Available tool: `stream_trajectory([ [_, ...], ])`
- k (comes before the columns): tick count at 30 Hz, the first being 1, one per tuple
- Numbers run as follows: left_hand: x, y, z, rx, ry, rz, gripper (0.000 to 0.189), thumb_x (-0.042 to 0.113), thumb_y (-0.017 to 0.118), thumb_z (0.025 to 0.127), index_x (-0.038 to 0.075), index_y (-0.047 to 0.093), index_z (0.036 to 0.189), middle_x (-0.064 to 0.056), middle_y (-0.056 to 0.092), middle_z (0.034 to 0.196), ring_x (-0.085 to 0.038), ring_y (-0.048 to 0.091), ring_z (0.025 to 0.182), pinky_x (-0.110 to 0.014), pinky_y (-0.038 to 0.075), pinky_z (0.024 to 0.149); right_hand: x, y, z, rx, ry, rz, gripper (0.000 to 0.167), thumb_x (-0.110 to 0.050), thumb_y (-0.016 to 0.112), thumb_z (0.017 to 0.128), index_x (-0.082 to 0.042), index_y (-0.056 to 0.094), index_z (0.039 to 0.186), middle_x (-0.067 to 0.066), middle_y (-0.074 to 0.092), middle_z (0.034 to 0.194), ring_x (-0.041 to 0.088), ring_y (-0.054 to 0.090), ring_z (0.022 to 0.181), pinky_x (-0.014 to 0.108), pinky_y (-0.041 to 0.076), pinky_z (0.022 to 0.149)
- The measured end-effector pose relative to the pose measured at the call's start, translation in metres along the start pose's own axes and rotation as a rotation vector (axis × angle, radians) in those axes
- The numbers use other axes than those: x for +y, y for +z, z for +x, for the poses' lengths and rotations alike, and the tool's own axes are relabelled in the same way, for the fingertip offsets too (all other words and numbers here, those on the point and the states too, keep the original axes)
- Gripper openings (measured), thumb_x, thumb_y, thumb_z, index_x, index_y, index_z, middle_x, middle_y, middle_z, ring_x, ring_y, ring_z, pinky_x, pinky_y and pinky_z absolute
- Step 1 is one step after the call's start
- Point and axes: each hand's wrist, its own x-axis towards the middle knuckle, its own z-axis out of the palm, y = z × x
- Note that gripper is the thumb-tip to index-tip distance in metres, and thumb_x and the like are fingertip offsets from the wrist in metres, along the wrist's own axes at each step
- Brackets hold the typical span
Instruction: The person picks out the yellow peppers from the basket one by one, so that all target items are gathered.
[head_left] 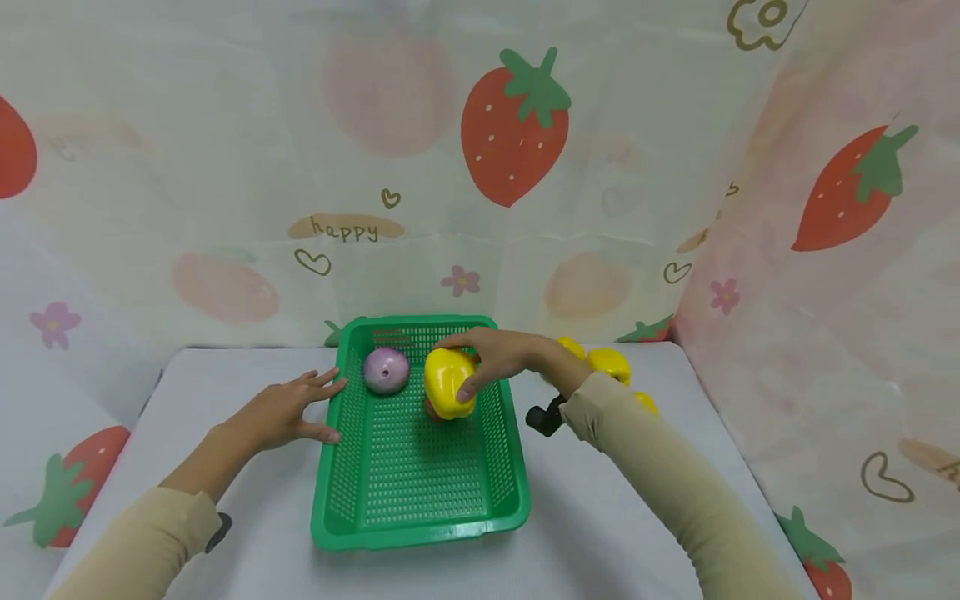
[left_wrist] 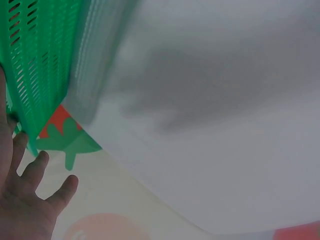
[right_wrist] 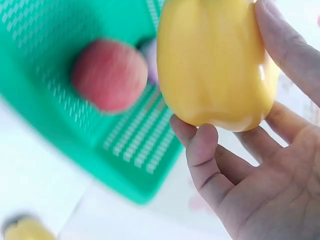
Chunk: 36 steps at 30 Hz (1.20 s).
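Note:
My right hand (head_left: 497,357) grips a yellow bell pepper (head_left: 447,385) above the green basket (head_left: 420,533), thumb on one side and fingers round the other. In the right wrist view the same yellow bell pepper (right_wrist: 215,65) hangs clear of the basket floor. Below it lies a round red fruit (right_wrist: 110,75), an apple or a peach, mostly hidden in the head view. A round purple vegetable (head_left: 386,371) sits at the basket's far left. My left hand (head_left: 288,410) has its fingers spread, their tips against the basket's left rim.
Several yellow items, one a yellow bell pepper (head_left: 609,364), stand on the table at the back right, partly behind my right forearm. The white tabletop (head_left: 247,500) meets a strawberry-print curtain (head_left: 450,167) at the back and right.

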Motion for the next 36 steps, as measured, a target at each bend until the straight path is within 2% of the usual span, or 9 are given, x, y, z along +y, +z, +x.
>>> stream_trajectory([
  [8, 0.001, 0.0, -0.001, -0.002, -0.011, -0.003, 0.09, 0.048, 0.083, 0.074, 0.001, 0.05, 0.144, -0.022, 0.041, 0.152, -0.052, 0.04, 0.135, -0.07, 0.042, 0.096, 0.026, -0.037, -0.03, 0.06, 0.06, 0.04, 0.08, -0.026, 0.08, 0.086, -0.01, 0.039, 0.152, 0.01, 0.044, 0.149, 0.028, 0.053, 0.122, 0.04, 0.046, 0.105],
  [15, 0.003, 0.0, -0.001, -0.012, -0.019, -0.006, 0.09, 0.049, 0.082, 0.075, 0.002, 0.05, 0.145, -0.021, 0.041, 0.153, -0.052, 0.039, 0.135, -0.071, 0.041, 0.096, 0.051, -0.05, -0.057, 0.163, 0.104, 0.029, 0.083, -0.031, 0.08, 0.086, -0.011, 0.036, 0.153, 0.011, 0.04, 0.154, 0.032, 0.053, 0.124, 0.046, 0.045, 0.106],
  [20, 0.005, -0.002, -0.001, -0.016, -0.025, -0.015, 0.09, 0.048, 0.082, 0.075, 0.002, 0.049, 0.145, -0.021, 0.04, 0.153, -0.051, 0.038, 0.136, -0.071, 0.04, 0.097, 0.073, -0.047, -0.073, 0.206, 0.124, 0.077, 0.086, -0.031, 0.081, 0.085, -0.008, 0.034, 0.154, 0.015, 0.034, 0.158, 0.037, 0.054, 0.126, 0.047, 0.045, 0.106],
  [28, 0.005, -0.002, -0.001, -0.017, -0.024, -0.017, 0.089, 0.047, 0.082, 0.076, 0.002, 0.049, 0.145, -0.021, 0.04, 0.153, -0.051, 0.038, 0.136, -0.072, 0.039, 0.097, 0.11, -0.029, -0.091, 0.241, 0.167, 0.101, 0.082, -0.029, 0.079, 0.087, -0.003, 0.036, 0.152, 0.022, 0.036, 0.155, 0.039, 0.05, 0.128, 0.055, 0.04, 0.109],
  [36, 0.005, -0.003, -0.002, -0.019, -0.03, -0.019, 0.089, 0.048, 0.082, 0.076, 0.003, 0.048, 0.146, -0.022, 0.04, 0.153, -0.051, 0.037, 0.137, -0.073, 0.038, 0.098, 0.138, -0.009, -0.1, 0.261, 0.27, 0.107, 0.087, -0.036, 0.081, 0.085, -0.006, 0.037, 0.153, 0.019, 0.04, 0.153, 0.033, 0.046, 0.122, 0.056, 0.036, 0.108],
])
